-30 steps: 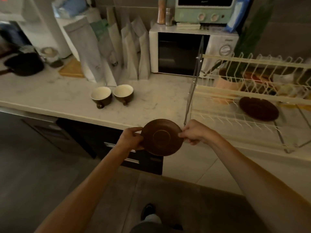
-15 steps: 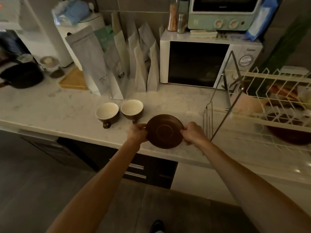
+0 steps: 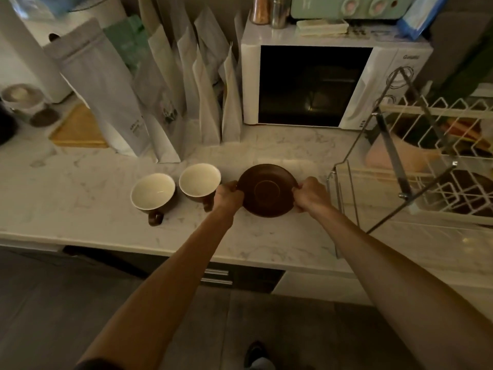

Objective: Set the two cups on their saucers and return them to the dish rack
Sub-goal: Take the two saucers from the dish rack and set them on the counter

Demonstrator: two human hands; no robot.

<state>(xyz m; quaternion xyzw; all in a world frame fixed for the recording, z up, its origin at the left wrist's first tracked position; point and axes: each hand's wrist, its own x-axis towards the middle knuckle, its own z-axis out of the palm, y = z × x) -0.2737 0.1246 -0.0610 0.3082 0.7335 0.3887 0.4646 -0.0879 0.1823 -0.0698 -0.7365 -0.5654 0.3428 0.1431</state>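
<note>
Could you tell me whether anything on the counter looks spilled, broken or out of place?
Nothing stands out. Both cups stand upright and empty on the counter, and the saucer is held level between the left hand and right hand.

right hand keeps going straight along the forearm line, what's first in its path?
The right hand points up-left, gripping the saucer, so it meets that at once. Past it lies bare counter, then probably the paper bags, though depth is unclear.

Dim kitchen, marble countertop (image 3: 80, 182), white microwave (image 3: 330, 84), dark floor (image 3: 53, 303)
</note>
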